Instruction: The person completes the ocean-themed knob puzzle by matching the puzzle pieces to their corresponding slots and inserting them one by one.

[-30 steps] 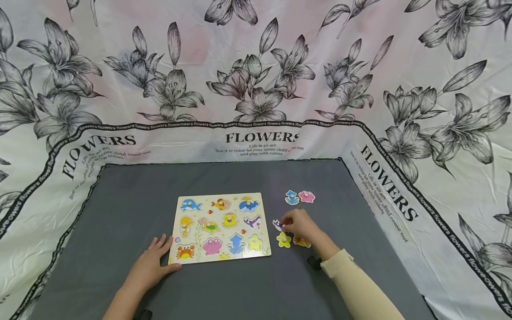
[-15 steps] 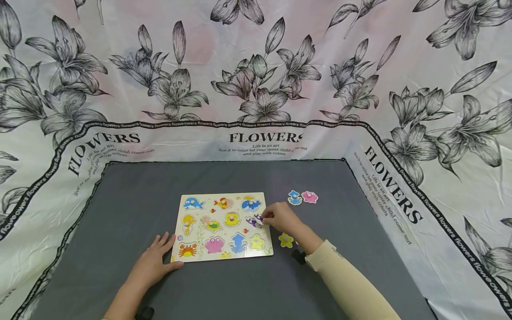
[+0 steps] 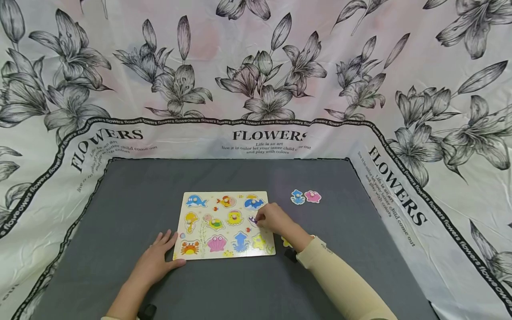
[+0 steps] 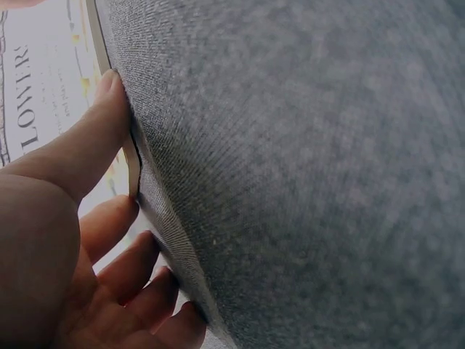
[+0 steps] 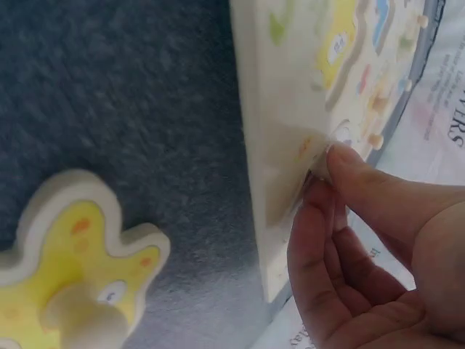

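Note:
A cream wooden peg puzzle board (image 3: pixel 212 200) with sea-animal pictures lies on the grey cloth. My left hand (image 3: pixel 156 258) rests at its lower left corner, fingers spread and thumb along the front edge; the left wrist view shows the thumb (image 4: pixel 105 109) against the board's side. At the board's right edge, my right hand (image 3: pixel 276 220) pinches a purple puzzle piece (image 3: pixel 253 220) over the purple shape, mostly hidden by the fingers. A yellow starfish piece (image 5: pixel 80 254) with a knob lies right of the board, partly behind the right forearm in the head view.
A blue piece (image 3: pixel 297 197) and a pink shell piece (image 3: pixel 313 197) lie on the cloth beyond the board's upper right. A dark strap-like object (image 3: pixel 290 254) shows at the right wrist. White flower-printed fabric (image 3: pixel 264 142) surrounds the grey surface.
My right hand has taken the purple piece from beside the board and carried it left onto the board's right side. The left hand stays at the corner. The view has shifted slightly.

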Demonstrator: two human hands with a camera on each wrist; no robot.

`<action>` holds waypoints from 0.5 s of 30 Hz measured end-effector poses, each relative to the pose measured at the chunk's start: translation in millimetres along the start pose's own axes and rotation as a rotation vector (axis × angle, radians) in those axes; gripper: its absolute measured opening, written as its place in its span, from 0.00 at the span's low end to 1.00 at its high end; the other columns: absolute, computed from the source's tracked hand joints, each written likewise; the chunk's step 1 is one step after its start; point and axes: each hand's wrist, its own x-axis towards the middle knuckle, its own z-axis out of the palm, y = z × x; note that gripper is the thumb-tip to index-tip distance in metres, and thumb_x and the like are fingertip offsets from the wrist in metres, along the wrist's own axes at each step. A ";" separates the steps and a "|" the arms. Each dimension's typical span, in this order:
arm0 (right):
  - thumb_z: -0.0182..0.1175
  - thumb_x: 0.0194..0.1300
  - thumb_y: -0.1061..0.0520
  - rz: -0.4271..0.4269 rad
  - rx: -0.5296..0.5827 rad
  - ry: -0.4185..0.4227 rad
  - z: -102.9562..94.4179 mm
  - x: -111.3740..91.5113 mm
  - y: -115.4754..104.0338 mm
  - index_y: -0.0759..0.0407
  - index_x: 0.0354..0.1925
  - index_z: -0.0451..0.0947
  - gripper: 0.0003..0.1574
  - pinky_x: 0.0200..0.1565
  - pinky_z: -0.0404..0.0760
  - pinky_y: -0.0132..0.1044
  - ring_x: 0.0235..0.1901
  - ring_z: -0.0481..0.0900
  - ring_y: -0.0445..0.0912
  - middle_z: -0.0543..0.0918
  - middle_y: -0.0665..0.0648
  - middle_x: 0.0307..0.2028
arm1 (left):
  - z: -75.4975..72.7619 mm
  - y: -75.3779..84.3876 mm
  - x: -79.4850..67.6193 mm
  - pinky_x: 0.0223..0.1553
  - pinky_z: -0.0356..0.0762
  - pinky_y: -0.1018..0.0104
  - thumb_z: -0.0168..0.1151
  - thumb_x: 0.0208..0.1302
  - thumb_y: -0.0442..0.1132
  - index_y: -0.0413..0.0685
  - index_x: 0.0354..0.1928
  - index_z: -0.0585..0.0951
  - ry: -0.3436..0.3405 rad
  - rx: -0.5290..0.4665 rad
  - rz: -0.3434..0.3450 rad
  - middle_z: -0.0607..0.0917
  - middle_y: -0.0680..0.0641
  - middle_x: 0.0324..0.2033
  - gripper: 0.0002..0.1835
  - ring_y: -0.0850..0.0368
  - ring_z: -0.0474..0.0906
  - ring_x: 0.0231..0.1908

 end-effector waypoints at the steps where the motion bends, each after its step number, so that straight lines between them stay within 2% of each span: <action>1: 0.72 0.61 0.62 0.009 -0.008 -0.002 -0.4 -0.3 -0.7 0.57 0.34 0.90 0.02 0.33 0.79 0.34 0.29 0.77 0.40 0.87 0.50 0.31 | 0.0 0.6 0.0 0.66 0.56 0.25 0.72 0.53 0.64 0.43 0.77 0.61 0.003 0.000 0.002 0.58 0.32 0.76 0.56 0.29 0.47 0.76; 6: 0.72 0.61 0.62 0.031 0.006 0.000 -4.8 -3.0 2.6 0.57 0.35 0.90 0.02 0.32 0.78 0.34 0.29 0.76 0.41 0.86 0.50 0.30 | 0.2 6.1 2.8 0.67 0.56 0.26 0.72 0.53 0.64 0.44 0.77 0.62 0.022 -0.002 0.017 0.58 0.33 0.76 0.55 0.30 0.48 0.76; 9: 0.71 0.62 0.61 0.028 0.052 0.022 -9.7 -5.4 12.0 0.57 0.40 0.90 0.06 0.31 0.78 0.33 0.30 0.77 0.40 0.86 0.50 0.32 | 1.4 7.4 1.4 0.67 0.55 0.25 0.73 0.53 0.64 0.44 0.77 0.61 0.023 0.001 0.008 0.58 0.32 0.76 0.55 0.30 0.48 0.76; 15: 0.69 0.65 0.62 0.038 0.121 0.152 -38.8 -21.8 48.5 0.64 0.49 0.86 0.14 0.39 0.85 0.42 0.39 0.86 0.49 0.88 0.59 0.42 | 3.3 4.0 -6.7 0.66 0.56 0.25 0.73 0.53 0.64 0.43 0.77 0.61 0.020 -0.001 -0.012 0.58 0.32 0.76 0.56 0.29 0.48 0.76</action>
